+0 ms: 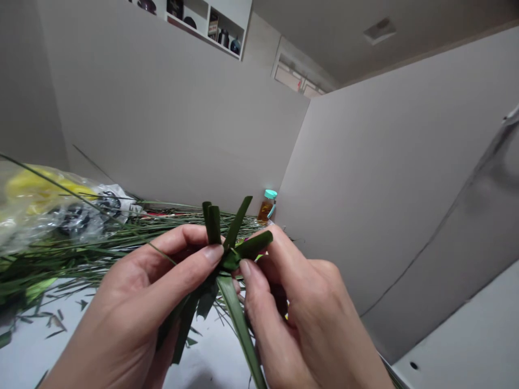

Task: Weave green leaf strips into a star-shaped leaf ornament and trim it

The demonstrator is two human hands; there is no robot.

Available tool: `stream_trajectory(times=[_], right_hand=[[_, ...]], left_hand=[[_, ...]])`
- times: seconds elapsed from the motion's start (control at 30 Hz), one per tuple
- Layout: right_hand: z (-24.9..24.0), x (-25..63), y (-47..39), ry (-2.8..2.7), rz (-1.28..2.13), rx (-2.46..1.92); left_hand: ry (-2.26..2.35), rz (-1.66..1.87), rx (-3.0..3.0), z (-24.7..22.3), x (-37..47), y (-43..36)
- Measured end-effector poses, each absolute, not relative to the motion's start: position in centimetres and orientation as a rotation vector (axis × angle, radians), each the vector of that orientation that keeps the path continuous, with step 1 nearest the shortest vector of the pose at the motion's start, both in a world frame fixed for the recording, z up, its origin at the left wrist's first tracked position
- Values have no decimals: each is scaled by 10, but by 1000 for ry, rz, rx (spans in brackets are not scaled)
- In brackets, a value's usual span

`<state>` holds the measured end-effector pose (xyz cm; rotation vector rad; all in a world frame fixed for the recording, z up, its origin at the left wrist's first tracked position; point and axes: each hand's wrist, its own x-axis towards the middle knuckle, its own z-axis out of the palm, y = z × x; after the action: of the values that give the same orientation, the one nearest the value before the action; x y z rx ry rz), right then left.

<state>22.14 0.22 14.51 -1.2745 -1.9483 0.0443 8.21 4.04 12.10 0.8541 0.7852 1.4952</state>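
A piece woven from green leaf strips (231, 260) is held up between both hands, above the white table top. Several short strip ends stick up from its knot-like middle, and longer strips hang below it. My left hand (150, 292) pinches its left side between thumb and fingers. From the right, my right hand (295, 297) has its thumb against the woven middle and its index finger by the tip of the strip that points right. The right hand's other fingers are curled behind and partly hidden.
Long thin green leaves (73, 254) lie in a heap at the left and back. A clear plastic bag (52, 200) with yellow and black contents rests on them. A bottle with a turquoise lid (266, 206) stands by the grey partition (182, 124). Leaf scraps are scattered on the white table top (206, 362).
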Motion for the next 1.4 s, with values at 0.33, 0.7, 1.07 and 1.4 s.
stream_trajectory(times=[0.33, 0.7, 1.07, 1.4], right_hand=[[147, 216, 1, -1929, 27, -1287], [145, 212, 0, -1900, -55, -1297], [143, 211, 2, -1930, -204, -1309], [138, 213, 1, -1960, -332, -1281]], left_hand=[[759, 1562, 832, 126, 86, 39], [689, 1438, 725, 121, 86, 38], [703, 1478, 791, 125, 88, 38], [876, 1548, 1026, 104, 79, 43]])
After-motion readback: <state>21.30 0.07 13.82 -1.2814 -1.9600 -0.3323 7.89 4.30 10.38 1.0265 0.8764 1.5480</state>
